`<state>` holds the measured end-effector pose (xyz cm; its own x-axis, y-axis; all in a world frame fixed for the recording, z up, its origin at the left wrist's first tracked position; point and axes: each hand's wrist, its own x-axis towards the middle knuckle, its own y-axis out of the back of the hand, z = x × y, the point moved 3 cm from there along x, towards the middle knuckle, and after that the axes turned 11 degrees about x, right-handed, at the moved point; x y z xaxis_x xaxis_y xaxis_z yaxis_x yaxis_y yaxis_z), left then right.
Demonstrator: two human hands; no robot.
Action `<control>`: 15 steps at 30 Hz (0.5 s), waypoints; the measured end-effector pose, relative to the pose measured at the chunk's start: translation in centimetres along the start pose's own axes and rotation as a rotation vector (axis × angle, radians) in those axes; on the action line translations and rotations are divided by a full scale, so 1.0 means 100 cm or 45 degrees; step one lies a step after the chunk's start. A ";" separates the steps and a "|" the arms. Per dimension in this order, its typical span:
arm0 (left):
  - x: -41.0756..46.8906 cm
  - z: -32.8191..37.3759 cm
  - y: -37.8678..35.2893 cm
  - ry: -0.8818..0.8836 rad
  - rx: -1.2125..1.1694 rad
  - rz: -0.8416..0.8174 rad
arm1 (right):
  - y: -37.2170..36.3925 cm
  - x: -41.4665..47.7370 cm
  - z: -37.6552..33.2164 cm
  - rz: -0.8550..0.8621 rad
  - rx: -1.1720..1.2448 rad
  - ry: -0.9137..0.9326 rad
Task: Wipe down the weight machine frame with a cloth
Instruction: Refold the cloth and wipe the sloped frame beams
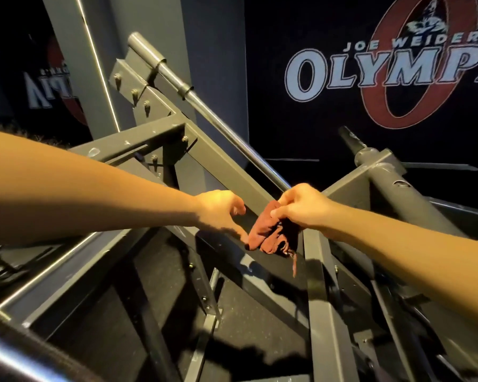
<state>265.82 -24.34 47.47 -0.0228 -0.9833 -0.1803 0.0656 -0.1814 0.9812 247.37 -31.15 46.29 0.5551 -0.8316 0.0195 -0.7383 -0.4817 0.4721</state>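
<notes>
**At the frame's centre joint: cloth bunched and ready to wipe**

At the crossing of the grey beams, the right hand (301, 208) has its fingers curled tight around a red cloth (271, 235), pinching the wad between thumb and knuckles. The cloth hangs crumpled below the fist, a loose tail dangling toward the lower beam. It lies against the sloping beam of the weight machine frame (232, 172), right where that beam meets the upright member. The left hand (221, 213) comes in from the other side, fingers loosely bent, one fingertip reaching down to the cloth's near edge; whether it actually grips the fabric, I cannot tell.

Going outward, a bare steel bar (177, 81) runs up and away behind the beam toward the bolted plate at the upper corner. A second grey post (392, 183) leans off to the right. Behind it all hangs a dark wall banner (384, 73).

To do this step well, I'd judge the cloth wants flattening first: a bunched wad touches little metal. Spread it, press the palm flat, then run long strokes along the beam's top face and edges. Mind the dangling tail near the joint, where it could snag.
</notes>
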 end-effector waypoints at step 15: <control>0.012 -0.071 -0.023 -0.098 0.849 -0.176 | -0.117 -0.015 0.072 0.088 -0.566 0.576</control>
<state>272.73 -25.19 44.47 -0.0593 -0.9436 -0.3257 -0.5708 -0.2356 0.7865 252.39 -26.26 34.36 0.6905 -0.6107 0.3877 -0.6026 -0.1893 0.7752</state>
